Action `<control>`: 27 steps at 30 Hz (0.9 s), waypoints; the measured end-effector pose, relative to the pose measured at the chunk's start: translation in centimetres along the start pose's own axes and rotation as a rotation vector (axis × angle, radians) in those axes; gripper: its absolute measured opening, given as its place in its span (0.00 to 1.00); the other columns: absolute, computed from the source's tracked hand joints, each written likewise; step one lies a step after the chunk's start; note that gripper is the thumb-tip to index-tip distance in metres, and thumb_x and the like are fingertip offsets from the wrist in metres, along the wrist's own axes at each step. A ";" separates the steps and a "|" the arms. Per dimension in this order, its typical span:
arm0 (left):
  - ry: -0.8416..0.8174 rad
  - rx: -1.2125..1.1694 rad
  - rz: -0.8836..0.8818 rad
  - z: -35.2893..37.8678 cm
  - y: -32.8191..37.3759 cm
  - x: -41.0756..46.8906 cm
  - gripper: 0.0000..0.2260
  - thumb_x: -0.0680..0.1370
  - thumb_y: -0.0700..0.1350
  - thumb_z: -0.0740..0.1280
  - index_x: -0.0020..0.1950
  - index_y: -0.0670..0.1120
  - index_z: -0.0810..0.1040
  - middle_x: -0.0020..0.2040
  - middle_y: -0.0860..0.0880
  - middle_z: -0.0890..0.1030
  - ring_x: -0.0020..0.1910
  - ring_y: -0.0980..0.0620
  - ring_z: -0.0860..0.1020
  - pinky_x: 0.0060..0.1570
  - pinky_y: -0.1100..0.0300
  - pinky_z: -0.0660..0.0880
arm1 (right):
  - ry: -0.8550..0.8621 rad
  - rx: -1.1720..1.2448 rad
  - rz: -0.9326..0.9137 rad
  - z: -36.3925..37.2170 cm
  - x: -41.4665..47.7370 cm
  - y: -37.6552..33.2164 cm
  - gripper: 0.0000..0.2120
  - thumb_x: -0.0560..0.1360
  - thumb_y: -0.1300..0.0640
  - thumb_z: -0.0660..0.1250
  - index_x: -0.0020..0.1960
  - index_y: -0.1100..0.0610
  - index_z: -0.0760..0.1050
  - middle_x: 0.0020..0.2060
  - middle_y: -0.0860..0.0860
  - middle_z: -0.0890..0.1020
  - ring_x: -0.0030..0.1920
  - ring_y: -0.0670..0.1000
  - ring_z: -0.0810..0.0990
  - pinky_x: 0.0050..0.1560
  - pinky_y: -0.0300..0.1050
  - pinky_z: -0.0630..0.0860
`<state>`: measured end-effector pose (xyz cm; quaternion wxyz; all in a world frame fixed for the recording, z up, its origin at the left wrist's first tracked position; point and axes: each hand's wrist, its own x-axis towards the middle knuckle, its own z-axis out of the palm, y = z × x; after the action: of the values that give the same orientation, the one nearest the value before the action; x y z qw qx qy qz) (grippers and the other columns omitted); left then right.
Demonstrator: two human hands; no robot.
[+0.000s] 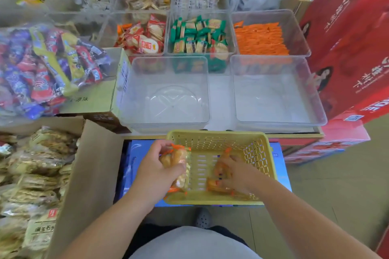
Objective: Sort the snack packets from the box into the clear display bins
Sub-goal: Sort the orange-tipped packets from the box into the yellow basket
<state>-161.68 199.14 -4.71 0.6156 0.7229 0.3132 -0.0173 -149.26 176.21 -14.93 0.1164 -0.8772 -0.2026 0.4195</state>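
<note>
The left hand (156, 166) grips orange-trimmed clear snack packets (177, 166) over the yellow perforated plastic basket (219, 137); the right hand (235, 171) closes on packets inside. Two empty clear plastic bins (168, 90) sit beyond at the table's near edge.

single head-worn wide-angle view, looks forward and steeply down from above the person's torso. close on a yellow basket (214, 140) just below frame centre, both forearms come in from the bottom edge. clear bins (168, 92) sit beyond it in mid frame, stocked shelf bins at the top. edges bend and blur from the lens. red cartons (349, 33) far right, open cardboard box (90, 166) left.
</note>
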 end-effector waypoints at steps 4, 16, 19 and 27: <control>-0.132 0.375 0.188 4.0 -0.4 2.7 0.21 0.70 0.45 0.76 0.55 0.64 0.73 0.56 0.59 0.76 0.50 0.60 0.77 0.34 0.69 0.76 | 0.083 0.003 -0.048 -0.9 -2.6 0.8 0.36 0.71 0.33 0.68 0.75 0.36 0.60 0.78 0.44 0.57 0.67 0.54 0.76 0.64 0.49 0.73; -0.482 1.127 0.099 6.8 -3.3 5.9 0.40 0.78 0.58 0.70 0.84 0.56 0.52 0.85 0.44 0.47 0.81 0.38 0.58 0.78 0.48 0.61 | 0.232 0.148 -0.114 -0.5 -6.0 -1.2 0.26 0.76 0.40 0.68 0.72 0.42 0.70 0.72 0.44 0.69 0.68 0.49 0.73 0.65 0.45 0.70; -0.459 0.930 0.323 3.7 -1.6 3.1 0.29 0.81 0.54 0.68 0.80 0.54 0.64 0.80 0.49 0.65 0.77 0.51 0.64 0.72 0.68 0.58 | 0.268 0.142 -0.199 -0.4 -5.2 -4.0 0.24 0.76 0.40 0.69 0.70 0.44 0.74 0.64 0.44 0.76 0.64 0.47 0.75 0.64 0.44 0.71; 0.251 0.828 0.427 -14.4 -2.2 -6.0 0.15 0.77 0.50 0.71 0.61 0.46 0.82 0.60 0.49 0.80 0.59 0.52 0.75 0.60 0.59 0.71 | 0.318 0.156 -0.503 1.5 -2.7 -18.5 0.17 0.76 0.43 0.71 0.63 0.45 0.78 0.54 0.41 0.74 0.51 0.44 0.79 0.56 0.44 0.75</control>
<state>-172.73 209.67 -0.68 0.2232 0.9520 0.1963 0.0735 -156.74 191.50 -7.06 0.3138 -0.8425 -0.3600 0.2492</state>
